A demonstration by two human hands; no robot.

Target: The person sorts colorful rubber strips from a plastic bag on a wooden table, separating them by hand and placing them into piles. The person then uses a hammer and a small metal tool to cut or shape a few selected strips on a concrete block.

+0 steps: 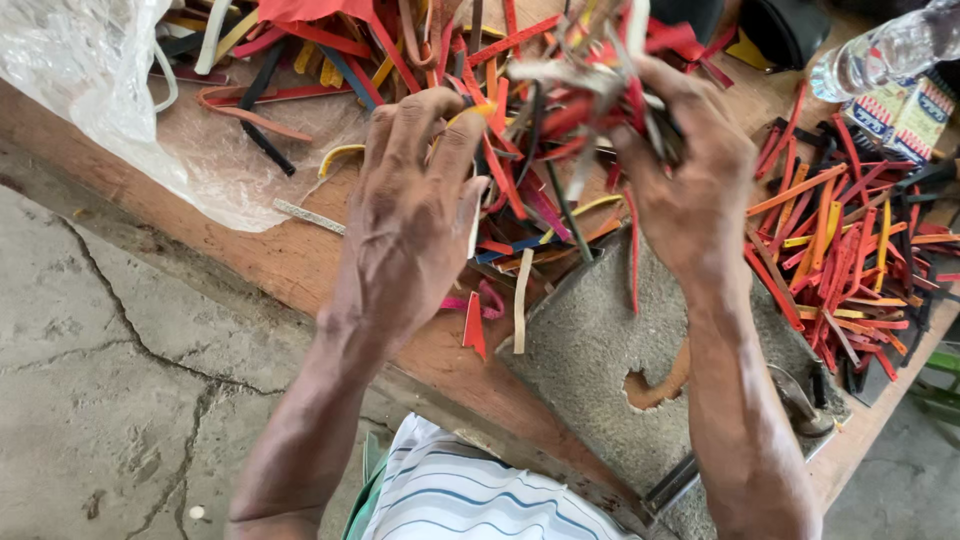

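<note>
While your right hand (690, 170) is closed around a thick bundle of coloured strips (590, 95), held above the wooden bench (300, 260), your left hand (415, 200) rests half open, its fingers in the loose strips (520, 215) below. I think the grip is overfull, so outer strips can slip out and mix again with the sorted pile (850, 260) nearby.
</note>
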